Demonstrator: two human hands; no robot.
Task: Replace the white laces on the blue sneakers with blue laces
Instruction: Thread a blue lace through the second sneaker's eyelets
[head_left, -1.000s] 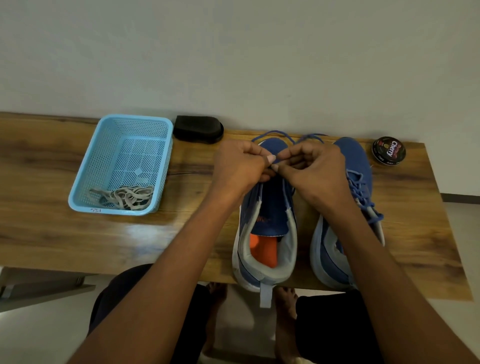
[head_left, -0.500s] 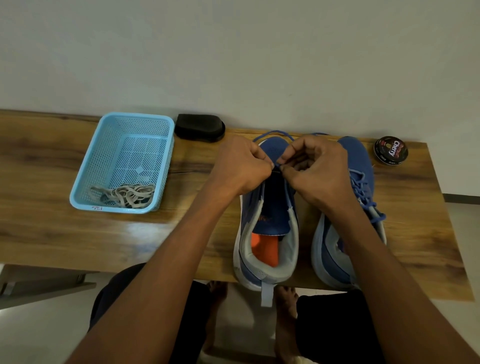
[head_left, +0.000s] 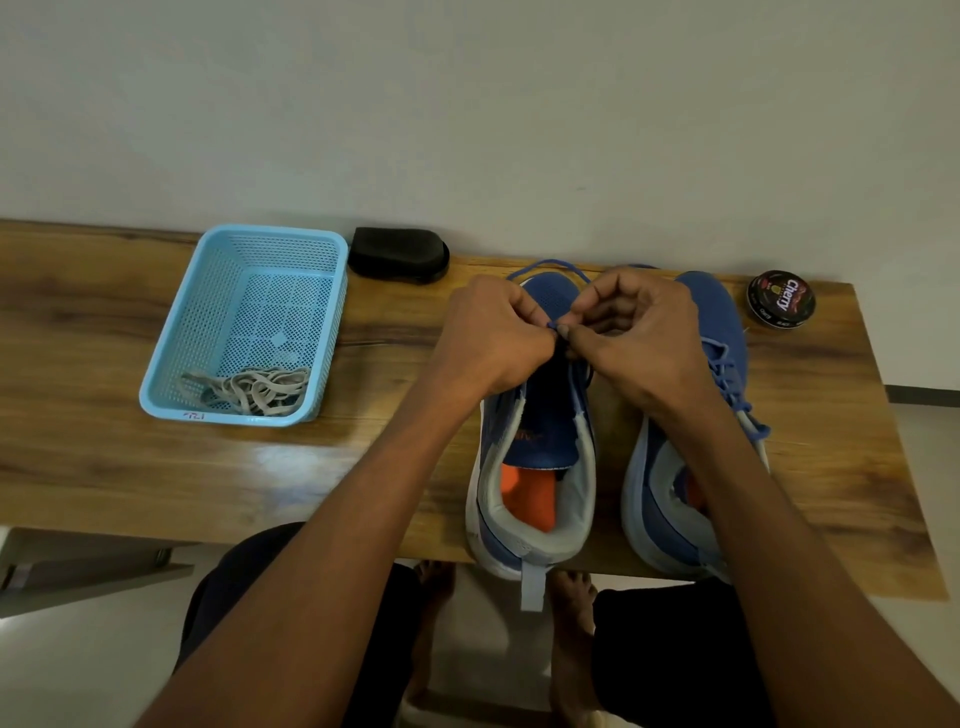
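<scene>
Wooden desk (head_left: 130, 467) against a pale wall. Both grips narrow, left hand (head_left: 493, 340) and right hand (head_left: 641, 338) pinching one blue lace (head_left: 553, 326) over the near-left sneaker (head_left: 535, 441). Best kept taut, tip fed straight through the eyelet. Long axis running away from the desk's front edge, toe toward the wall, heel overhanging. Laced sneaker (head_left: 722, 322) just right, parallel. White laces (head_left: 254, 389) in the basket (head_left: 176, 343), well left.

My hands (head_left: 571, 332) hide the left sneaker's (head_left: 535, 441) eyelets; my right forearm (head_left: 737, 493) covers part of the right sneaker (head_left: 711, 306).
</scene>
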